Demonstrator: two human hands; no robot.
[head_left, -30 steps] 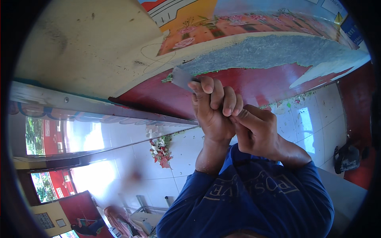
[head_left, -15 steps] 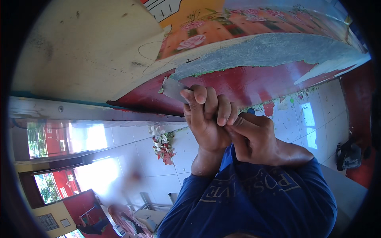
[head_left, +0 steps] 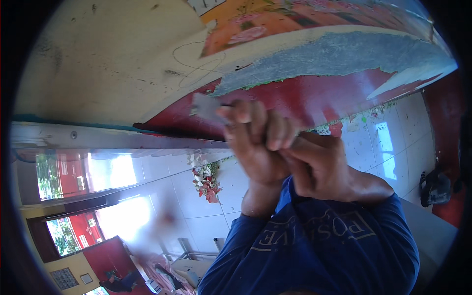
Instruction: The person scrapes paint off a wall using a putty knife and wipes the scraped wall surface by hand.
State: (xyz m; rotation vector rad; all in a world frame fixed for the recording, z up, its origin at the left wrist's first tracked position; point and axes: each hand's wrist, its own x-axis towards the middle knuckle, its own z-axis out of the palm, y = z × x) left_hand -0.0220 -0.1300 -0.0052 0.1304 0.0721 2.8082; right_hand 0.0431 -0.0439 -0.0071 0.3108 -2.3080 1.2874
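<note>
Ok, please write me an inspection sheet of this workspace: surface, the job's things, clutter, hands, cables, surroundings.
Surface: painted wall, red coat partly stripped, a grey bare band above it, cream area to the left.
Job's things: flat metal scraper blade, pressed on the red paint at the edge of the stripped zone.
Clutter: heap of paint flakes on the white tiled floor; more flakes along the foot of the wall.
Hands: left hand closed around the scraper's handle; right hand wrapped against it; both blurred.
Cables: nothing seen.
Surroundings: dark bag-like thing on the floor at right; bright windows at left; blue sleeves.
</note>
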